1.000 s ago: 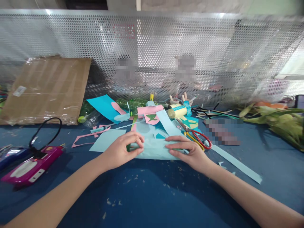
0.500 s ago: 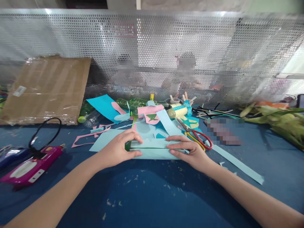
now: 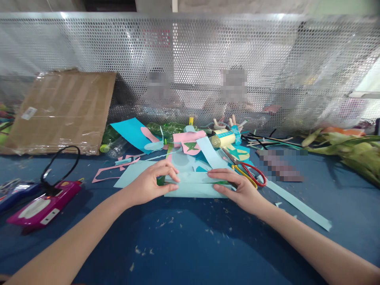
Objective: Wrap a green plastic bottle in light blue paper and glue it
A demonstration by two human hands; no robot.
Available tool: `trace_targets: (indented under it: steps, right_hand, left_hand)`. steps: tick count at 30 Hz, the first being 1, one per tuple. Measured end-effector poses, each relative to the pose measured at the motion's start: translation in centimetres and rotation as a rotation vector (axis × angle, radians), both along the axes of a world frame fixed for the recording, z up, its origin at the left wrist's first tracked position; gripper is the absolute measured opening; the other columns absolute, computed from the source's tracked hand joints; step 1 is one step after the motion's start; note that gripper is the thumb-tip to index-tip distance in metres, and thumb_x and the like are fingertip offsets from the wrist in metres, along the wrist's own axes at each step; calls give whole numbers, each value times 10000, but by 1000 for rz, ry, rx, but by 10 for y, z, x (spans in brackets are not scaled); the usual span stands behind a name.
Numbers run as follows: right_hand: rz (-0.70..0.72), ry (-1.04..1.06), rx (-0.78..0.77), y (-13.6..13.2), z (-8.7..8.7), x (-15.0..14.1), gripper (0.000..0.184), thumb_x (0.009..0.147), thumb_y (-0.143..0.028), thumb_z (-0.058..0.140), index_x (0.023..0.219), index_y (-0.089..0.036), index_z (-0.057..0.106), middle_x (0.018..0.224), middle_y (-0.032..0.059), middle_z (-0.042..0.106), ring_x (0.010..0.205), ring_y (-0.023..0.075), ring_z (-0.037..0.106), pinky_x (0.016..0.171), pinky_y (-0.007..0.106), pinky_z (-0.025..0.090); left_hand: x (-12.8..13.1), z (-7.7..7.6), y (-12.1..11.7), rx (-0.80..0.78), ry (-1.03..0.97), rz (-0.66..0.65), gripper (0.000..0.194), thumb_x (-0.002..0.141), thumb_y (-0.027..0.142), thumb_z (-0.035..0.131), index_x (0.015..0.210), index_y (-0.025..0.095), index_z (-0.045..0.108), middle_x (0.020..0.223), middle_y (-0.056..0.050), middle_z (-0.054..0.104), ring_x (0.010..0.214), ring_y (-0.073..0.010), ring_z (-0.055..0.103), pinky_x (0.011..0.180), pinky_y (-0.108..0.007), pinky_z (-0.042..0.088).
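A sheet of light blue paper [image 3: 194,190] is wrapped around something green, which shows at both ends by my fingers; its kind is mostly hidden. My left hand [image 3: 154,180] grips the left end, thumb on the lower flap and fingers on the upper one. At the right end, my right hand [image 3: 237,189] presses the flaps the same way. The two paper edges meet along the middle. Just beyond my right hand lie scissors [image 3: 247,170] with red and yellow handles. A flat light blue sheet [image 3: 130,174] is beside my left hand.
Behind lie a pink paper roll [image 3: 188,137], a yellow-wrapped bottle [image 3: 224,139], green bottles [image 3: 169,128] and paper scraps. At left are a magenta glue-gun-like device [image 3: 44,206] and cardboard [image 3: 65,111]. A light blue strip [image 3: 299,204] and husks [image 3: 356,152] are at right. A perforated metal panel [image 3: 196,51] stands behind.
The dark gap between the upper and lower paper flaps has closed across the middle. Both hands keep their places, with the thumbs slightly higher; the view has shifted a little.
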State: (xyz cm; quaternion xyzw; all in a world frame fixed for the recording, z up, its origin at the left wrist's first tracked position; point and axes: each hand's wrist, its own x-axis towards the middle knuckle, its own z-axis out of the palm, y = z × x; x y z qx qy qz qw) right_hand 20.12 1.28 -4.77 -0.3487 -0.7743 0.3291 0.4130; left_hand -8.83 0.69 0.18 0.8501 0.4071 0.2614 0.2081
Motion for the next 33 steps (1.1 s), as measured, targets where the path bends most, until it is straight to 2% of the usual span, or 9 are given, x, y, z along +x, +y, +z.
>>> trace_targets:
  steps: [8,15,20,33]
  right_hand:
    - [12,1,34,1,-2,1,195,868,-344,665,1038,-314,756,1190,46,694,1097,245,645,976,412,508]
    - [0,7,47,1,-1,0,197,858,-381,671,1012,-303,766,1160,54,709,1064,251,662,953,415,524]
    - [1,3,38,2,-2,1,190,861,-361,670,1017,-313,765,1161,47,706,1066,246,659,955,406,520]
    - [13,4,40,2,-2,1,194,864,-350,671,1034,-323,760,1176,33,702,1077,238,652,967,392,507]
  left_hand:
    - [-1,0,2,-7,1,7,112,807,353,667,792,245,644,1007,-15,634,977,-191,610,880,-352,484]
    - [-8,7,3,-32,67,-38,125,836,340,628,905,261,697,1135,-38,657,1039,-206,625,927,-360,480]
    - [-15,11,4,-99,89,-22,169,778,313,677,942,273,678,1211,-20,665,1113,-230,619,986,-394,458]
    - [-19,4,11,-133,0,-42,131,774,340,710,866,246,702,1147,-45,703,1066,-222,652,928,-383,498]
